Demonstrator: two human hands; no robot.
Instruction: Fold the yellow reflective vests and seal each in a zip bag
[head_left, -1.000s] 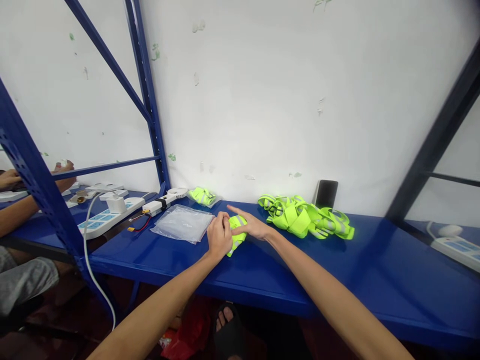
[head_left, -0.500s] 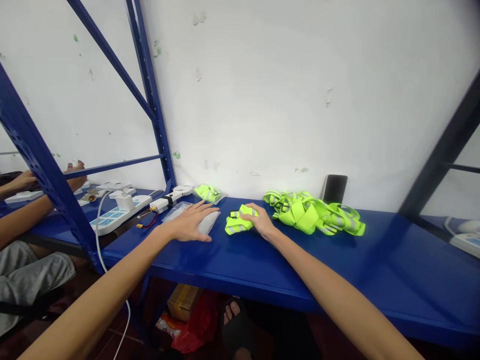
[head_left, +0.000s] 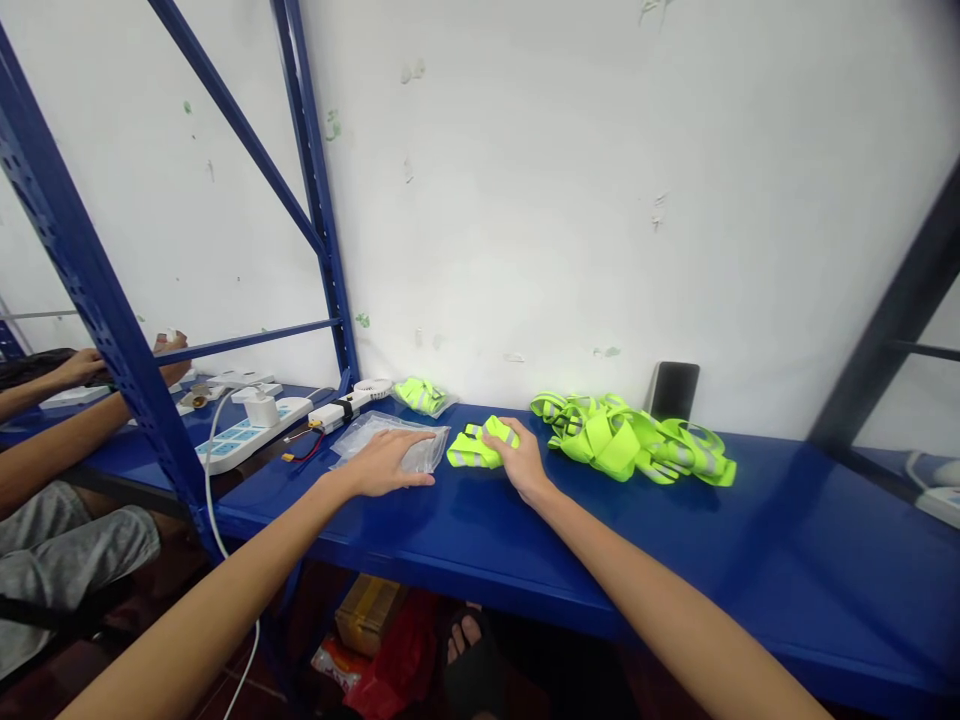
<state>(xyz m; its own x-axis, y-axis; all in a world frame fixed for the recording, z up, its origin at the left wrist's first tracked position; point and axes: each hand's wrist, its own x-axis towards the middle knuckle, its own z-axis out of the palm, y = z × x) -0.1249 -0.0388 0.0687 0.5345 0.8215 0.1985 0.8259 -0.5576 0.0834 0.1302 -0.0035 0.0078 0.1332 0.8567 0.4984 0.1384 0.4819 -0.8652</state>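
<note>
My right hand (head_left: 519,462) is closed over a folded neon-yellow reflective strap (head_left: 474,448) lying on the blue shelf (head_left: 675,540). My left hand (head_left: 390,462) lies flat with fingers stretched out on a stack of clear plastic bags (head_left: 375,432), just left of the strap. A heap of more neon-yellow reflective straps (head_left: 630,438) sits to the right, near the wall. One bagged strap (head_left: 421,396) rests behind the clear bags.
A dark phone (head_left: 673,391) leans on the wall behind the heap. Left of the bags lie a small white fan (head_left: 352,399), a power strip (head_left: 247,430) with a charger and cable, and a blue rack post (head_left: 97,290). Another person's arms (head_left: 52,440) work at far left.
My left hand left the folded strap and moved left onto the clear bags. My right hand went from lying open on the strap to closing over it.
</note>
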